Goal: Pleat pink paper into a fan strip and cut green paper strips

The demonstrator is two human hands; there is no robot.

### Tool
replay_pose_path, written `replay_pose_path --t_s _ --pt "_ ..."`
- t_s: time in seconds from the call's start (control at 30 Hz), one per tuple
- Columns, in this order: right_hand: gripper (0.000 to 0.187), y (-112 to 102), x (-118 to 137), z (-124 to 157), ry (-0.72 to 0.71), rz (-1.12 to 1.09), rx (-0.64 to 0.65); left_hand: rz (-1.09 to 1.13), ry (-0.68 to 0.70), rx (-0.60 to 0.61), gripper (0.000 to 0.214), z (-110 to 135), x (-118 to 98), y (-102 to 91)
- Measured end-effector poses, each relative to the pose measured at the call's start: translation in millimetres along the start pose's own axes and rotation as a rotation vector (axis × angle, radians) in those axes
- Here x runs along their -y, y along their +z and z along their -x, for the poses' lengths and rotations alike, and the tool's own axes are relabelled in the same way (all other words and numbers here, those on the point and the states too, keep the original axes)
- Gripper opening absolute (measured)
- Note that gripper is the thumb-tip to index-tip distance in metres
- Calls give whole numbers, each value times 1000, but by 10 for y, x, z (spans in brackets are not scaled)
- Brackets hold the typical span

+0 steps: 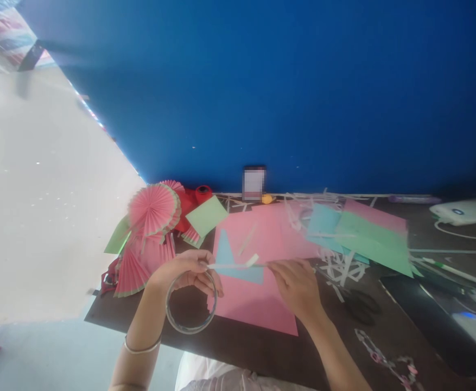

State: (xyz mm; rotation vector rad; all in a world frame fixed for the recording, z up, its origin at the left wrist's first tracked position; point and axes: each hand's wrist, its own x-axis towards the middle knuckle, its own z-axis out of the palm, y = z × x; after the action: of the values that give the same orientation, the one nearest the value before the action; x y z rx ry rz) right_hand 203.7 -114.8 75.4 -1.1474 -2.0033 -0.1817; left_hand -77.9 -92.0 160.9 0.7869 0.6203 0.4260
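My left hand (195, 271) is closed on a roll of tape (191, 329), whose ring hangs below the fingers. A pale tape strip (229, 266) runs level from there across to my right hand (297, 285), which pinches its other end. Part of the strip curls up near the middle. Beneath both hands lie pink paper sheets (258, 309), with a light blue paper piece (243, 271) on top. Dark-handled scissors (362, 305) rest right of my right hand.
Pleated pink paper fans (154, 212) with green edges are heaped at the left. A green sheet (376, 244) and white strip scraps (343, 266) lie to the right. Farther right are a dark flat device (429, 320) and a white corded device (465, 212). A blue wall (282, 98) stands behind.
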Motion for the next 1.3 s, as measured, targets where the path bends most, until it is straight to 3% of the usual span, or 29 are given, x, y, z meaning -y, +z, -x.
replay_pose_path --t_s 0.27,0.37,0.5,0.63,0.67,0.77,0.83,0.9,1.0,1.13,1.2,1.3 --pt "17 48 -75 107 90 -59 34 -26 -10 -26 14 55 -66 29" --pt "16 65 -76 111 188 -130 114 -54 35 -44 14 27 -59 43" --pt "24 23 2 103 476 -333 228 -54 100 -27 16 -19 -21 53" --pt "21 -90 226 49 848 -446 -31 -80 150 -71 14 -59 28 159" --pt "20 -122 304 12 911 -517 -9 -104 163 -96 13 -71 47 207" --pt "35 -193 539 -142 922 -998 458 -236 200 -192 10 -109 136 393" --pt "40 -205 650 -235 974 -1288 545 -370 230 -258 10 -129 213 534" --pt "41 -194 711 -279 1030 -1460 526 -593 234 -376 6 -143 292 669" --pt "36 -144 758 -244 1119 -1547 458 -924 236 -568 7 -188 406 824" --pt "33 -24 863 -138 1346 -1658 298 -1205 241 -706 12 -368 585 920" --pt "36 43 910 -115 1494 -1669 171 -1304 193 -756 10 -480 682 934" --pt "38 104 914 -124 1626 -1665 54 -1301 246 -767 16 -599 792 925"
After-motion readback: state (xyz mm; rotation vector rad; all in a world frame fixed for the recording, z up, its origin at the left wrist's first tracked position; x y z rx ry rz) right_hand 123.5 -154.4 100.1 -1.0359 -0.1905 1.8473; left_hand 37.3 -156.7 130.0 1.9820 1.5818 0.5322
